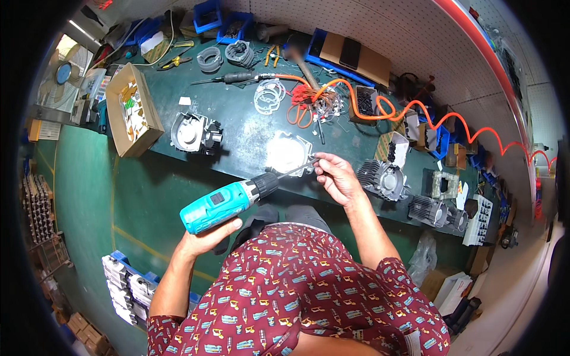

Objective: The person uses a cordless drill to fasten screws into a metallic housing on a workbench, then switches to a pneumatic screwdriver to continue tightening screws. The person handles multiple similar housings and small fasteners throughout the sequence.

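A teal and black cordless drill lies across in front of my body, its handle in my left hand. From its black chuck a long thin driver bit points right and slightly up. My right hand pinches the bit's far end between thumb and fingers; whether a small screw is there too is hidden. Just behind the bit, at the bench's front edge, sits a metal housing, washed out by glare. Another grey cast housing stands to its left, and a finned metal cylinder to the right.
An open cardboard box of small parts stands on the left of the green bench. A coiled orange air hose runs across the right. Behind lie ring gaskets, orange-handled scissors and a hammer. More finned parts line the right.
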`<control>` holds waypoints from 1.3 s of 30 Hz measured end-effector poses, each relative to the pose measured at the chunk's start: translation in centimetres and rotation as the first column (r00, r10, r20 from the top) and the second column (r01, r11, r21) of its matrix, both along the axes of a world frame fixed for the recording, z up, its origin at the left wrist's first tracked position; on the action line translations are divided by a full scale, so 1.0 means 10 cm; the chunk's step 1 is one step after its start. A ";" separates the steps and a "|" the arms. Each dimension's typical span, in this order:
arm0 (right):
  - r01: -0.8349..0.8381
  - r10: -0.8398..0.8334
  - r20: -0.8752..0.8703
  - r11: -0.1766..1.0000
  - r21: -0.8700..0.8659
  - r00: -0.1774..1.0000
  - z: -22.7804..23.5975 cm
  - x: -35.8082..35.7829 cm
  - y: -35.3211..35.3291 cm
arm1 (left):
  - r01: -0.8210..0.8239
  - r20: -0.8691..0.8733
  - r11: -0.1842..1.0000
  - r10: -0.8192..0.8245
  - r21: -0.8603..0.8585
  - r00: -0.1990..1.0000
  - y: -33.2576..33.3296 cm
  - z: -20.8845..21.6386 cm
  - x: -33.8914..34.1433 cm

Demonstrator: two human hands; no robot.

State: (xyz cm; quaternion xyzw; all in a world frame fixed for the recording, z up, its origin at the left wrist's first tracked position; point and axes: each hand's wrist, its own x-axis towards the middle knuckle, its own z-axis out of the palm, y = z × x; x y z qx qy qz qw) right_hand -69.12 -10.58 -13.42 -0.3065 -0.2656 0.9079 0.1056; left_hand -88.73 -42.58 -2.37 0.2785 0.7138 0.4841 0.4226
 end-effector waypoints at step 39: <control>-0.316 -0.053 0.333 0.208 0.926 0.941 -0.49 -0.42 0.22 | 0.167 -0.276 0.957 -0.231 -0.235 0.933 0.92 0.18 -0.44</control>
